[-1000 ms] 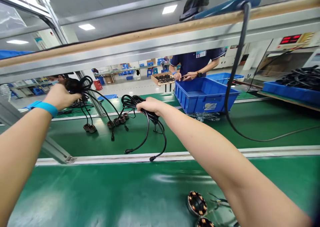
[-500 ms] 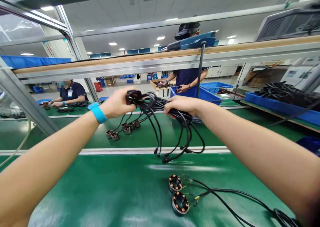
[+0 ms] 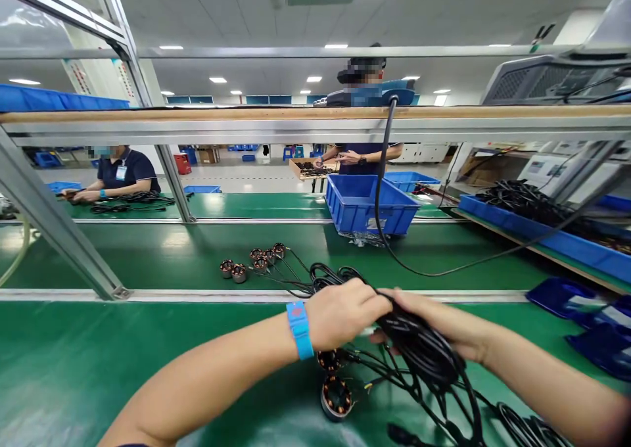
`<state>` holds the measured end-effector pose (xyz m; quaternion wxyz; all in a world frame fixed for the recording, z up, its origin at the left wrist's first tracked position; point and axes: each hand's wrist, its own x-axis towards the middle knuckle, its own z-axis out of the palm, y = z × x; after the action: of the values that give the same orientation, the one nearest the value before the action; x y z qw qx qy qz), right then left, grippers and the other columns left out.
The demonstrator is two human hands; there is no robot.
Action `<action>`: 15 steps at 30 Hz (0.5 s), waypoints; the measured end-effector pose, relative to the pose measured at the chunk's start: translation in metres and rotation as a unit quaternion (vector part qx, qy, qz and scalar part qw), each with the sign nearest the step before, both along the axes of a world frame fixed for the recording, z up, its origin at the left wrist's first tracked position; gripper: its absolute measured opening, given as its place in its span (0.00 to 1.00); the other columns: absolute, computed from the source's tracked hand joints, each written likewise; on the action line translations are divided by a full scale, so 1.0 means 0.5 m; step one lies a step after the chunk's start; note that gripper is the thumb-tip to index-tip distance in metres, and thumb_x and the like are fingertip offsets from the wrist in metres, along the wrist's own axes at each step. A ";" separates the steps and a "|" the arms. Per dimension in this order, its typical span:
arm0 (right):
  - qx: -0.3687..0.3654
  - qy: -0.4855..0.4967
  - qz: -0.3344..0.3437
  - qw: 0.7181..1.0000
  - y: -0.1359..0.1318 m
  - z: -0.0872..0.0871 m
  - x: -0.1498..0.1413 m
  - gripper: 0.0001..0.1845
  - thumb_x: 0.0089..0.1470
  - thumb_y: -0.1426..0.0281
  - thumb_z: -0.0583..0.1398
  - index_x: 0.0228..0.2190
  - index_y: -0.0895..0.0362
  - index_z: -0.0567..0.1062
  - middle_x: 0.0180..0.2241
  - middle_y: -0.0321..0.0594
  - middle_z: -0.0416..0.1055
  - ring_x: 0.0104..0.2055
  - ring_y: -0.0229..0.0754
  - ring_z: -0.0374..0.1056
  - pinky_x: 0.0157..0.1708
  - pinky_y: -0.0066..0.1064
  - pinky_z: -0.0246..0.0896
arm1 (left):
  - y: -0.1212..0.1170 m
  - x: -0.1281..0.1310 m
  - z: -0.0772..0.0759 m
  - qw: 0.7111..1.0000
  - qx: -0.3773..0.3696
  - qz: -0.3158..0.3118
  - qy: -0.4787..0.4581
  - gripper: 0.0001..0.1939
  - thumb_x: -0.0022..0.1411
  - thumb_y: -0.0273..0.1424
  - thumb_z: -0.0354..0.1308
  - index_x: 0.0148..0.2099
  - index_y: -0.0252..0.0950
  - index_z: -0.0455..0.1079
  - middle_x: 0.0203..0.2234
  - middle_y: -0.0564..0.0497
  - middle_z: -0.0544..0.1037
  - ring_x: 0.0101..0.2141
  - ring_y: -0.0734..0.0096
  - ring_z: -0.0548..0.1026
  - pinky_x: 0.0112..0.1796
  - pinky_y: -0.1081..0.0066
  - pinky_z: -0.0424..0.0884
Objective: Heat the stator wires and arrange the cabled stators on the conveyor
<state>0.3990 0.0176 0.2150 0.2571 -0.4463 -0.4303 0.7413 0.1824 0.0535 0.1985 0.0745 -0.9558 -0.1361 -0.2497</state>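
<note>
A thick bundle of black cables (image 3: pixel 419 348) is gripped by my right hand (image 3: pixel 456 325), its thumb on top and loose ends hanging toward the front. My left hand (image 3: pixel 345 312), with a blue wristband, is closed at the bundle's left end, fingertips pressed to the cables. Below the hands, two copper-wound motor stators (image 3: pixel 338 398) lie on the green surface, one partly covered by my left hand. More black cable coils (image 3: pixel 328 275) lie behind my left hand, with leads running to several stators (image 3: pixel 239 273) on the far strip.
A metal divider (image 3: pixel 207 295) separates the green strips. Farther back stand a blue bin (image 3: pixel 372 204) and a hanging black cord (image 3: pixel 380 190). Dark blue trays (image 3: pixel 566 297) and a long cable-filled blue tray (image 3: pixel 522 220) are at right. Two co-workers are beyond the shelf beam (image 3: pixel 246 128).
Both hands have come down and toward me, to the right, with the bundle now above the near strip. Coils now rest near the divider behind my left hand. My view has levelled.
</note>
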 end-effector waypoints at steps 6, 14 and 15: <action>0.099 0.012 -0.039 0.994 -0.025 -0.030 -0.050 0.35 0.43 0.62 0.74 0.53 0.53 0.74 0.44 0.38 0.76 0.45 0.43 0.71 0.47 0.30 0.67 | -0.013 -0.030 -0.068 0.996 -0.054 0.024 -0.072 0.11 0.72 0.26 0.48 0.54 0.37 0.62 0.53 0.44 0.70 0.52 0.70 0.71 0.48 0.71 0.76; 0.098 -0.053 -0.095 0.989 -0.012 0.014 -0.005 0.40 0.40 0.63 0.71 0.56 0.54 0.72 0.43 0.39 0.76 0.40 0.43 0.70 0.37 0.26 0.65 | 0.118 -0.354 -0.150 0.848 -0.171 0.491 -0.106 0.25 0.65 0.43 0.59 0.58 0.34 0.63 0.59 0.31 0.61 0.61 0.39 0.61 0.59 0.41 0.64; 0.100 -0.060 -0.096 0.989 -0.010 0.019 0.006 0.41 0.39 0.62 0.71 0.57 0.54 0.72 0.43 0.39 0.76 0.40 0.43 0.70 0.37 0.26 0.65 | 0.137 -0.388 -0.160 0.828 -0.191 0.520 -0.085 0.23 0.66 0.44 0.58 0.57 0.35 0.64 0.59 0.33 0.62 0.59 0.40 0.64 0.55 0.44 0.68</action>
<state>0.4021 0.0127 0.2243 0.3441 -0.5010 -0.4719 0.6387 -0.0113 0.1220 0.1185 -0.0025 -0.7141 -0.6633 -0.2236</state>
